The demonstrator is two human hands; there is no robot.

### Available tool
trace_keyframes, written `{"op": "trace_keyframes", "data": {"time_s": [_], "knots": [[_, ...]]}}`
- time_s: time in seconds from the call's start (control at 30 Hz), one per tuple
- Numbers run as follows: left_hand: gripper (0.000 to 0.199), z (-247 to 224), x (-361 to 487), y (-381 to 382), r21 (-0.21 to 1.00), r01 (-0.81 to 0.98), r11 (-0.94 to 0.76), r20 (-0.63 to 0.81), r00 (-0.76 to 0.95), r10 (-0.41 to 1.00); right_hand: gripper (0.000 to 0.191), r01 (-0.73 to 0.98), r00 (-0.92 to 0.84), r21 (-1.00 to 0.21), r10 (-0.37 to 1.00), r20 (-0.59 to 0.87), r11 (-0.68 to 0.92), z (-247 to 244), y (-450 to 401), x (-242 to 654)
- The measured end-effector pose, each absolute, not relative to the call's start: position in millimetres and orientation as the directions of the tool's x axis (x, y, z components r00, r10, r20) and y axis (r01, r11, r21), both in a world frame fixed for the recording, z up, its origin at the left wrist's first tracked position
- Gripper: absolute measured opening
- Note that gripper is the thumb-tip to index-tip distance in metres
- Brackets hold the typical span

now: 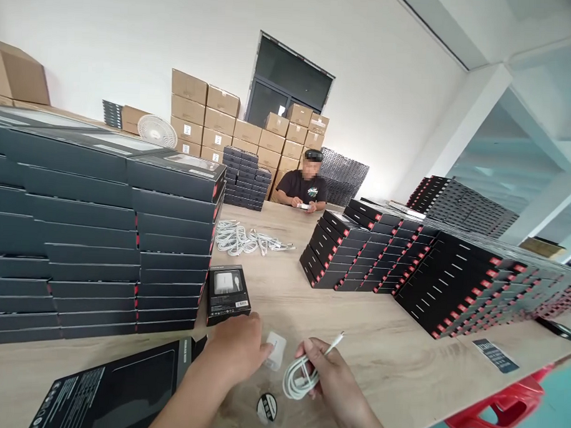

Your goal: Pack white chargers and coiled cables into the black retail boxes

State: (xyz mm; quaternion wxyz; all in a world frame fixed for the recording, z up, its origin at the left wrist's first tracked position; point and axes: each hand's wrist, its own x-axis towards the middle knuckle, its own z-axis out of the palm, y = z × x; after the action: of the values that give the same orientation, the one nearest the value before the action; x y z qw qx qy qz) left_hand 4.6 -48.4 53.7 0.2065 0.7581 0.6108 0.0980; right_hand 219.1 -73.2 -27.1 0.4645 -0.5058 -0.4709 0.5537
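Observation:
My right hand (329, 368) is closed on a coiled white cable (295, 378), whose plug end points up and right. My left hand (238, 346) lies over the table, its thumb at the edge of a small white charger (276, 351) in clear plastic; the fingers are mostly hidden behind the back of the hand. Just beyond that hand sits a small black box (228, 290) with a charger and cable pictured on it. A larger black box (115, 383) lies at the lower left. Between my forearms is a round black-and-white label (267, 407) on clear plastic.
Tall stacks of dark boxes (93, 226) rise on the left, more black-and-red boxes (368, 248) on the right. White cables (249, 239) lie in a heap mid-table (283, 276). A person (305, 186) sits across, holding a white item. A red stool (503, 409) stands at right.

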Motion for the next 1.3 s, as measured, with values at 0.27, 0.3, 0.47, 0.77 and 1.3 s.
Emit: {"op": "trace_keyframes", "data": {"time_s": [0.27,0.3,0.47,0.77,1.3], "knots": [[0.099,25.0,17.8,-46.5,0.847,0.519,-0.115,-0.047,0.288,0.956,0.044,-0.452,0.233,-0.892,0.965,-0.121,-0.003,-40.8,-34.3,214.0],[0.097,21.4,24.7,-43.8,0.894,0.436,-0.102,-0.009,0.245,0.969,0.043,-0.471,0.277,-0.881,0.955,-0.108,0.037,-40.6,-27.8,215.8],[0.073,8.1,60.0,-29.3,0.953,-0.261,0.155,-0.141,0.075,0.987,0.044,-0.467,0.354,-0.868,0.935,-0.009,0.168,-34.3,-11.3,222.7],[0.036,-2.4,78.7,-23.8,0.662,-0.659,0.358,-0.246,0.259,0.934,0.036,0.138,0.242,-0.936,0.905,0.349,0.324,-1.8,-24.5,230.0],[0.046,2.0,81.7,-24.8,0.592,-0.796,0.124,-0.005,0.151,0.989,0.019,0.714,-0.097,-0.393,0.638,0.764,0.579,12.9,-22.3,203.7]]}}
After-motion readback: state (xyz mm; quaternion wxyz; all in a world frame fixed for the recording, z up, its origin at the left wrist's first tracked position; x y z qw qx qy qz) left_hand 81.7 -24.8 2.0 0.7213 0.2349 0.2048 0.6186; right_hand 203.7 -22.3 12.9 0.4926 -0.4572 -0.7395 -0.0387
